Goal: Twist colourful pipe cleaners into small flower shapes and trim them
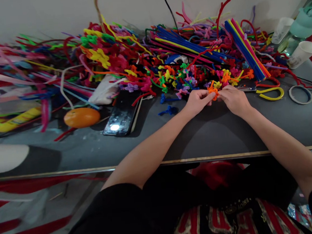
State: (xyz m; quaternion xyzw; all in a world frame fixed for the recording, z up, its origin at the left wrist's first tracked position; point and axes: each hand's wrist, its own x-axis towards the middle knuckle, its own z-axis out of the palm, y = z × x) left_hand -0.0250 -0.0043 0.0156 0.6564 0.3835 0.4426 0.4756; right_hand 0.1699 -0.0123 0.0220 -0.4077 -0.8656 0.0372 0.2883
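Observation:
Between my two hands, just above the table, is an orange pipe-cleaner flower [213, 90] with looped petals. My left hand [198, 101] pinches it from the left, thumb and fingers closed. From the other side my right hand [233, 98] grips it with bent fingers. A pile of small coloured pipe-cleaner flowers [187, 76] lies right behind my hands. Two blue pipe-cleaner pieces, one of them a bent flower [168, 110], rest on the table left of my left hand. Scissors with a yellow and red handle [271, 93] lie beside my right hand.
A phone [122, 114] and an orange oval object [82, 117] lie to the left. Bundled straight pipe cleaners [248, 52] lean on the heap at the back. A roll of tape [300, 94], a paper cup [303, 53] and a bottle [303, 22] stand at the right.

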